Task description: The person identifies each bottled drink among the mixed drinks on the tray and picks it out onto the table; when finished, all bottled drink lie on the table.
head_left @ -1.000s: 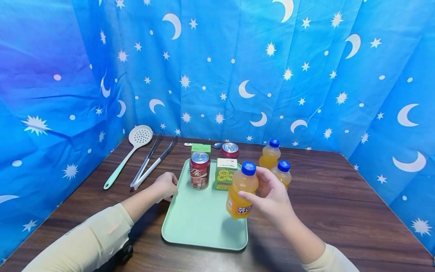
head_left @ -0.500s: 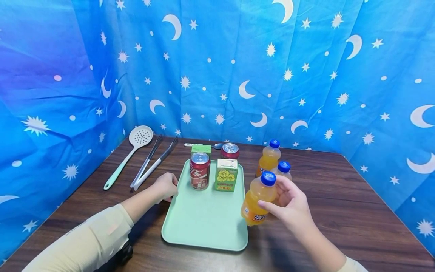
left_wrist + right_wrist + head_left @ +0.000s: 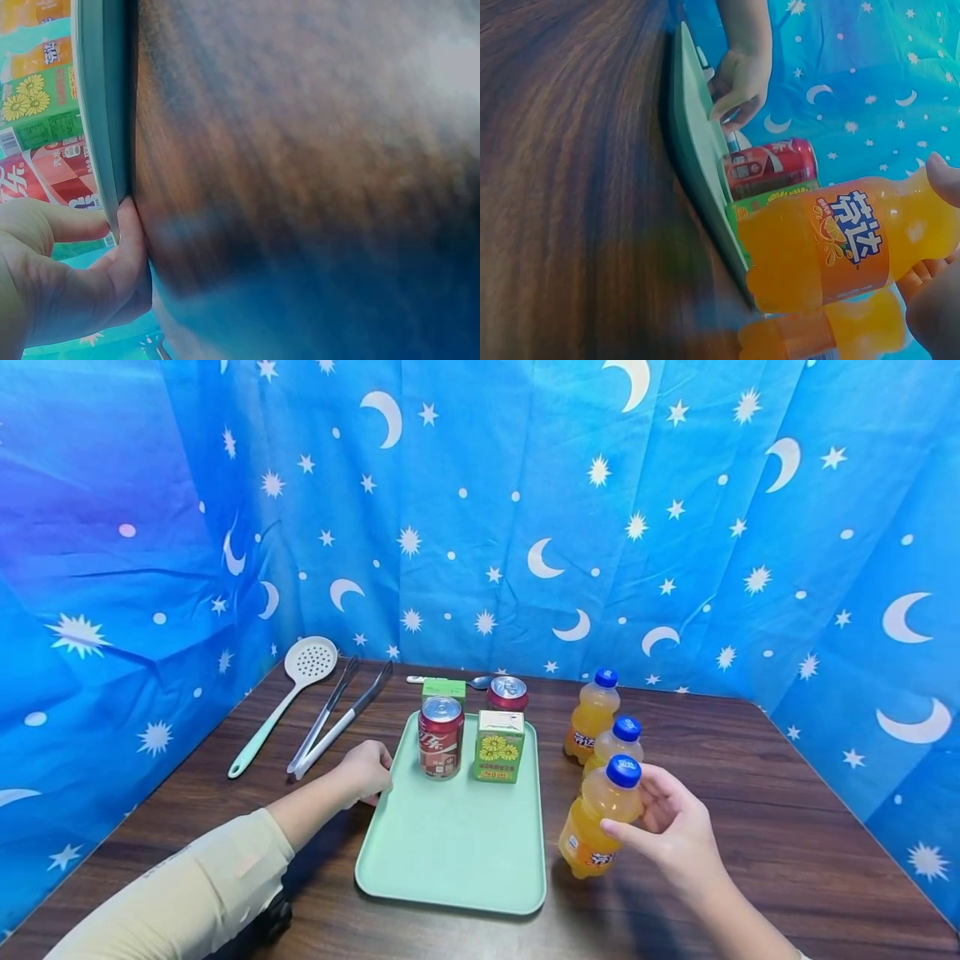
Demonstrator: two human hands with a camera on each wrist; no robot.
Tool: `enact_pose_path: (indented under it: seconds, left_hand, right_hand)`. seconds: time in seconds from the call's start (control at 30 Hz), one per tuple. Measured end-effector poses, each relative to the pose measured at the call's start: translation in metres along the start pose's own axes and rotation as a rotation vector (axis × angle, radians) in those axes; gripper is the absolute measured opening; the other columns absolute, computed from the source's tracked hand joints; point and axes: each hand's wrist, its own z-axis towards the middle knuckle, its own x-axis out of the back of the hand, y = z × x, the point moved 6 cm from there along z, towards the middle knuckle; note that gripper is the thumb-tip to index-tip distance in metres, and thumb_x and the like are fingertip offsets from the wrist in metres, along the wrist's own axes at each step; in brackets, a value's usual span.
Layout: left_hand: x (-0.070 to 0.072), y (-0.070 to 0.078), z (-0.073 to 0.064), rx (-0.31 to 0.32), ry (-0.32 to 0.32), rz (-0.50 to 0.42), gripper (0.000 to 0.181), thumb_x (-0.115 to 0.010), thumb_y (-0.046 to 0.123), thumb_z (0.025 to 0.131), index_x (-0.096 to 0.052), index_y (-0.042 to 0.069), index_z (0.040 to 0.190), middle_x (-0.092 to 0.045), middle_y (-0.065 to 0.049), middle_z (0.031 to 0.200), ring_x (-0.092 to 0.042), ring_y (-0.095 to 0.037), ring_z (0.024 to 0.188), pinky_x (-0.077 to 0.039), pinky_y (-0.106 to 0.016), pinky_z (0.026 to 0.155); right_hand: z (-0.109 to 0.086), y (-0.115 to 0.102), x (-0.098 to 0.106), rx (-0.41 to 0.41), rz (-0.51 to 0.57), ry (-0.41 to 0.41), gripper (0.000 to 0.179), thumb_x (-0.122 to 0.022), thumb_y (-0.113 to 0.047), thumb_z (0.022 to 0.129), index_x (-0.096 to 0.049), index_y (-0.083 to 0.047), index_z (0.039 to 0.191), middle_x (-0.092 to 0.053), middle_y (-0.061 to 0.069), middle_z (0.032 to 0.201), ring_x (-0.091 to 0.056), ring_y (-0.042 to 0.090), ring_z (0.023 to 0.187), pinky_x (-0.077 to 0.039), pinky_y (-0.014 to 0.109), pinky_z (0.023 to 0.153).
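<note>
My left hand (image 3: pixel 366 773) pinches the left rim of a pale green tray (image 3: pixel 450 868) between thumb and fingers, plain in the left wrist view. On the tray's far half stand a red soda can (image 3: pixel 441 743) and a green drink carton (image 3: pixel 498 747) with yellow flowers. My right hand (image 3: pixel 675 827) grips an orange soda bottle (image 3: pixel 817 247) with a blue cap around its upper part. The bottle is slightly tilted, to the right of the tray, its base close over the table. Two more such bottles, a nearer one (image 3: pixel 617 747) and a farther one (image 3: pixel 596 710), stand behind it.
Behind the tray are another red can (image 3: pixel 507 692), a green carton (image 3: pixel 444 691) and a spoon (image 3: pixel 480 681). A skimmer (image 3: pixel 300 672) and metal tongs (image 3: pixel 337 727) lie at the left on the wooden table (image 3: pixel 712 777). A blue curtain (image 3: pixel 480 527) encloses the back and sides.
My right hand has carried the orange soda bottle from over the tray rightward and nearer to me, past the tray's right edge. The left hand stays on the tray rim.
</note>
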Motion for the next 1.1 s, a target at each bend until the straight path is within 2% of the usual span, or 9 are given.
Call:
enact_pose_path:
  seconds: [0.17,0.53,1.1]
  left_hand:
    - [0.0,-0.001,0.0,0.0,-0.001,-0.001,0.021,-0.056,-0.014,0.073,-0.049,-0.004,0.089,-0.048,-0.016,0.088,-0.055,-0.026,0.074,-0.055,-0.034,0.05]
    - [0.0,0.0,-0.001,-0.004,0.0,-0.008,0.021,-0.055,-0.015,0.072,-0.048,-0.004,0.089,-0.048,-0.017,0.088,-0.055,-0.026,0.073,-0.055,-0.034,0.05]
    - [0.002,0.005,-0.005,-0.017,-0.008,0.007,0.02,-0.055,-0.014,0.074,-0.048,-0.004,0.089,-0.047,-0.016,0.087,-0.054,-0.025,0.07,-0.054,-0.033,0.049]
  right_hand:
    - [-0.004,0.002,0.006,-0.035,-0.025,0.011,0.053,-0.073,0.016,0.07,-0.05,0.008,0.117,-0.063,0.003,0.114,-0.058,0.012,0.107,-0.047,0.02,0.088]
    - [-0.01,0.005,0.01,0.002,0.024,-0.022,0.054,-0.07,0.021,0.067,-0.048,0.012,0.116,-0.064,0.004,0.112,-0.058,0.012,0.106,-0.046,0.02,0.089]
    - [-0.016,0.009,0.015,-0.041,-0.017,-0.002,0.055,-0.071,0.019,0.067,-0.048,0.009,0.116,-0.064,0.001,0.11,-0.059,0.01,0.104,-0.047,0.019,0.086]
